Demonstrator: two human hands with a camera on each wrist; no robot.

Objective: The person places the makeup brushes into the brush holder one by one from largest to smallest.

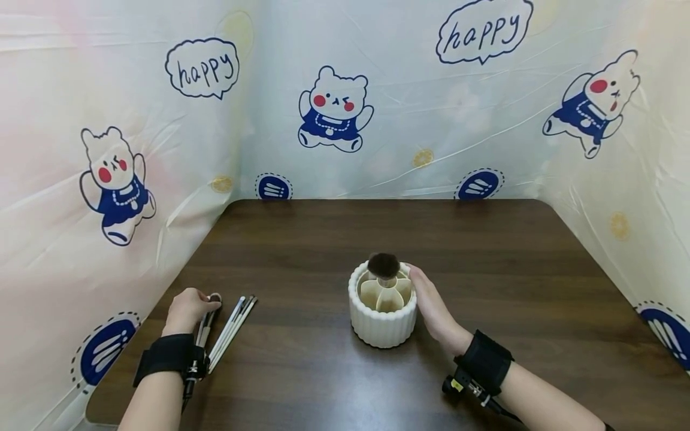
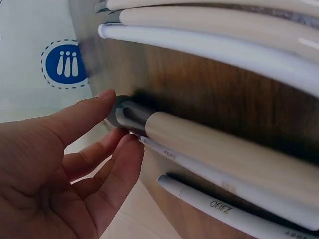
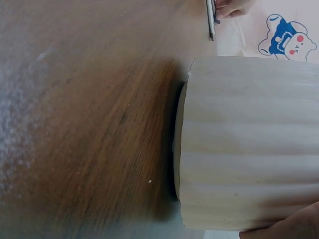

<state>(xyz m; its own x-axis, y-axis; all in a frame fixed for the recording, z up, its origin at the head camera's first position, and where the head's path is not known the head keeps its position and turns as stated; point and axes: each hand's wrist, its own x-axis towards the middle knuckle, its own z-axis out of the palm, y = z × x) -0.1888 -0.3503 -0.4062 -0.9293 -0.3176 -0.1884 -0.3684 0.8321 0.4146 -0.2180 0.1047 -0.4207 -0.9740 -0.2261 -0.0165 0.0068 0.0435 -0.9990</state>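
A white ribbed brush holder (image 1: 382,326) with several inner compartments stands mid-table, close up in the right wrist view as the holder (image 3: 249,144). A fluffy dark brush head (image 1: 383,264) stands upright in its far compartment. My right hand (image 1: 428,302) rests against the holder's right side and rim. At the table's left, several makeup brushes (image 1: 229,333) lie side by side. My left hand (image 1: 188,309) touches the metal ferrule (image 2: 130,115) of a wooden-handled brush (image 2: 224,154) with its fingertips (image 2: 102,102); white and cream handles (image 2: 209,45) lie beside it.
The dark wooden table (image 1: 485,251) is walled on three sides by a plastic sheet printed with cartoon bears (image 1: 333,111). Black wrist straps (image 1: 485,362) sit on both forearms.
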